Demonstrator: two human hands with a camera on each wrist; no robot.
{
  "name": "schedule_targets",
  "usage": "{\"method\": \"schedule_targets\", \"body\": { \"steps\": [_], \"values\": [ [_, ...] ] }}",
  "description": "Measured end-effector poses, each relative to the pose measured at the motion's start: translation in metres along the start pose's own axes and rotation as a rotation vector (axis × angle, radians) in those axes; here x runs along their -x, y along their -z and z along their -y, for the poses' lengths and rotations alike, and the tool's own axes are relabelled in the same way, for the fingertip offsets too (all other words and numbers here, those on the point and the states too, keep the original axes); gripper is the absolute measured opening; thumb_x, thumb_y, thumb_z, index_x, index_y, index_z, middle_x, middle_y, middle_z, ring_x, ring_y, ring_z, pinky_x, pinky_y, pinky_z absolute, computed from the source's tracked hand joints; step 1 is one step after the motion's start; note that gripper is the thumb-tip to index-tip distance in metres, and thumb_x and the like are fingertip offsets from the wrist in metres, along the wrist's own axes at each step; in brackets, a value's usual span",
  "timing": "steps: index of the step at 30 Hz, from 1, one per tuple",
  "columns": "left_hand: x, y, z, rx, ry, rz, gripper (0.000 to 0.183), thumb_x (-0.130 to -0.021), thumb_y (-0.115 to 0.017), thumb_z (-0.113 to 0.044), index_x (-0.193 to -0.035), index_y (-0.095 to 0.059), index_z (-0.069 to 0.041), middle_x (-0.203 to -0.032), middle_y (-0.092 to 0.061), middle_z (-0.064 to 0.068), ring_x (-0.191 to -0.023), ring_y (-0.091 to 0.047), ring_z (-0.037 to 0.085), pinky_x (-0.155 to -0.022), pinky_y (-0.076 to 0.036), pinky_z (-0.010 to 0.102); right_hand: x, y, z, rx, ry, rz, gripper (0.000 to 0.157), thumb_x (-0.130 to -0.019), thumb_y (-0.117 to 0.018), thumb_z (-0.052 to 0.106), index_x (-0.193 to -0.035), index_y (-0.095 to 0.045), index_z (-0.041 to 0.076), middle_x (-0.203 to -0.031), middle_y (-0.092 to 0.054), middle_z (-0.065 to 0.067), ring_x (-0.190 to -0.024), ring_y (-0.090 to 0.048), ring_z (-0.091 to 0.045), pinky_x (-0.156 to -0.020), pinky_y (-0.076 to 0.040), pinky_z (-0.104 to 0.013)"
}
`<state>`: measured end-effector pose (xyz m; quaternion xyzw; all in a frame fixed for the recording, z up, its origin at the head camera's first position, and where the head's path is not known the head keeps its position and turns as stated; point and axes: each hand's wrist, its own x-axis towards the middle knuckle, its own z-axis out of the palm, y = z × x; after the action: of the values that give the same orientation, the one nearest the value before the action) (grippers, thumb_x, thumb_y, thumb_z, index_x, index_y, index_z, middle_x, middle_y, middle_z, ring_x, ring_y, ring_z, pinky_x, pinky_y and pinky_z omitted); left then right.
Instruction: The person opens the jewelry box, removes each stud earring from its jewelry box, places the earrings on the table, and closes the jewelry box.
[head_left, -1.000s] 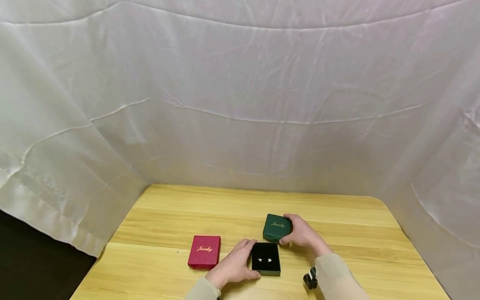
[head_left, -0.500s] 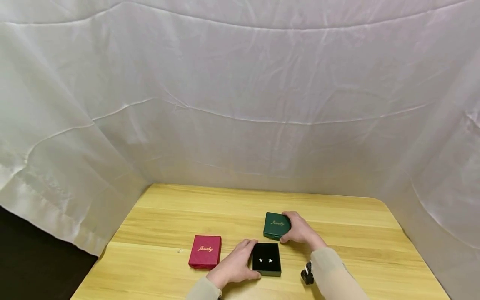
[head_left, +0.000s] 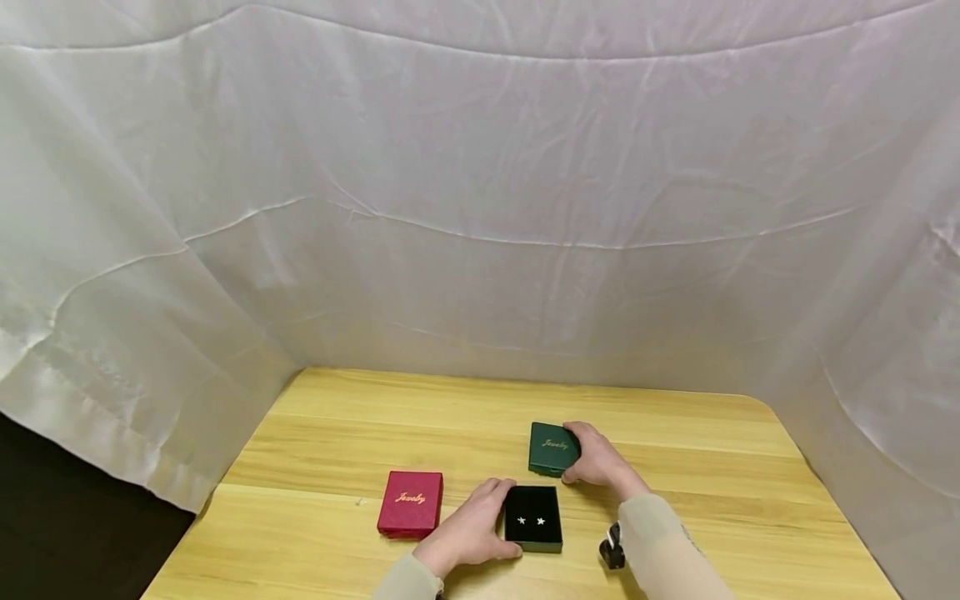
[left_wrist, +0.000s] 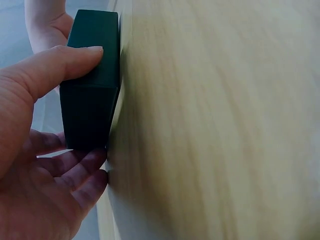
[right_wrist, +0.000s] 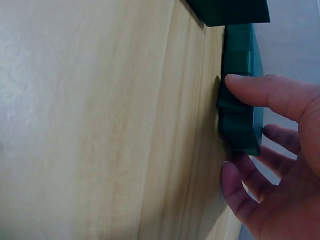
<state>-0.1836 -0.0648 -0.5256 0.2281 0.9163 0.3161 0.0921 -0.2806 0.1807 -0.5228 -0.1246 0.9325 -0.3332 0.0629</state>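
My left hand (head_left: 471,525) grips the green bottom half of a jewelry box (head_left: 532,547) by its left side, thumb at the near end and fingers at the far corner. Inside it a black pad (head_left: 531,500) carries two small silver star earrings (head_left: 541,522). Just beyond, my right hand (head_left: 596,458) holds the green box lid (head_left: 553,447), marked "Jewelry" in gold, top face up and close over the table. In the right wrist view my thumb (right_wrist: 250,90) presses one side of the lid (right_wrist: 239,120), with the fingers bent round its end.
A red jewelry box (head_left: 410,504) with gold lettering lies left of my left hand. Pale curtains (head_left: 525,292) hang behind and on both sides of the wooden table (head_left: 712,467).
The lid and my right hand have shifted slightly away from me, widening the gap to the box bottom. My left hand keeps its hold.
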Motion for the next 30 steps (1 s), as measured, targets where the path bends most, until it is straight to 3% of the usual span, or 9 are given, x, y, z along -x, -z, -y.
{"method": "schedule_targets", "body": {
  "steps": [15, 20, 30],
  "values": [
    [-0.001, -0.001, 0.002, 0.0, -0.005, -0.001, 0.091, -0.071, -0.086, -0.034, -0.145, -0.042, -0.003, -0.137, -0.049, 0.008, -0.124, -0.049, 0.023, -0.104, -0.043, 0.041, 0.015, 0.005, 0.006, -0.065, 0.007, -0.037, 0.087, -0.069, -0.085, 0.005, -0.143, -0.041, -0.006, -0.15, -0.03, -0.029, -0.123, -0.046, -0.046, -0.101, -0.04, -0.059],
    [-0.001, -0.001, 0.002, 0.001, 0.0, -0.003, 0.092, -0.071, -0.087, -0.034, -0.145, -0.042, -0.004, -0.137, -0.049, 0.008, -0.125, -0.048, 0.023, -0.104, -0.042, 0.041, 0.027, 0.006, 0.014, -0.044, 0.048, -0.065, 0.081, -0.075, -0.084, 0.009, -0.143, -0.042, -0.003, -0.15, -0.031, -0.027, -0.119, -0.051, -0.043, -0.1, -0.042, -0.057],
    [0.002, -0.001, 0.0, 0.006, 0.003, 0.002, 0.094, -0.072, -0.087, -0.033, -0.147, -0.039, -0.002, -0.14, -0.047, 0.01, -0.126, -0.047, 0.025, -0.105, -0.042, 0.044, 0.054, 0.001, 0.027, -0.14, 0.075, -0.048, 0.068, -0.078, -0.082, 0.01, -0.138, -0.05, 0.003, -0.145, -0.041, -0.019, -0.118, -0.051, -0.039, -0.089, -0.051, -0.049]
  ]
}}
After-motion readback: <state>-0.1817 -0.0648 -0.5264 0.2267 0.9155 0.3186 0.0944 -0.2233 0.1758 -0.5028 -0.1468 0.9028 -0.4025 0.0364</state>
